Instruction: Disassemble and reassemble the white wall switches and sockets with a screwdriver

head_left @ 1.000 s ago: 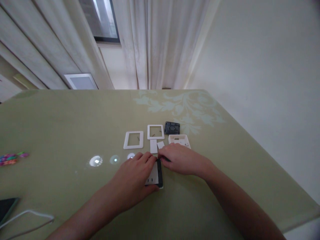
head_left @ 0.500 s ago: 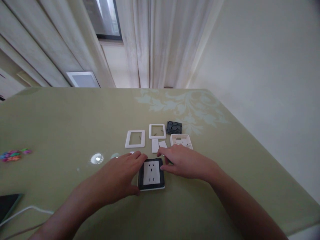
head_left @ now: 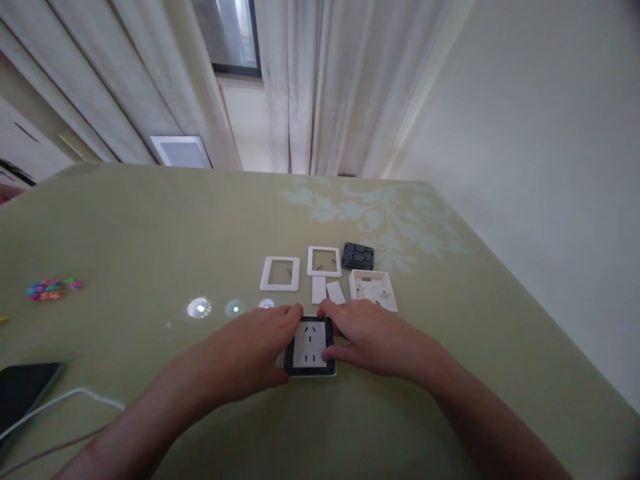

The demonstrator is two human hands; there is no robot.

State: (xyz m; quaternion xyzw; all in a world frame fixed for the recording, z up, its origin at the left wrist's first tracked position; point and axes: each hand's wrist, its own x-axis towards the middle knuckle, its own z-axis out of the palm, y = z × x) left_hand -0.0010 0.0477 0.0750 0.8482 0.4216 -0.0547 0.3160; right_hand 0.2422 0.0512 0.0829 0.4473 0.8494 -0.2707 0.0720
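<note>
A wall socket (head_left: 309, 347) with a white face and a black surround lies on the table in front of me, a white edge showing below it. My left hand (head_left: 270, 343) is closed on its left side, fingers at the top corner and thumb near the lower one. On the other side, my right hand (head_left: 357, 330) grips the right edge, its thumb on the black surround and its fingers at the upper right corner. A small dark bit shows under the right fingers; I cannot make out what it is.
Beyond my hands lie two white frames (head_left: 263, 275) (head_left: 310, 261) with small screws inside, two white plates (head_left: 319, 291) (head_left: 335, 293), a black mounting plate (head_left: 358, 256) and a white back box (head_left: 395, 300). Leftward are colourful small pieces (head_left: 49, 289), a dark tablet-like device (head_left: 25, 387) and a white cable (head_left: 85, 391).
My right hand has moved down and closed on the socket's right edge, with its thumb now on the surround. The whole view has shifted slightly, showing more of the left side.
</note>
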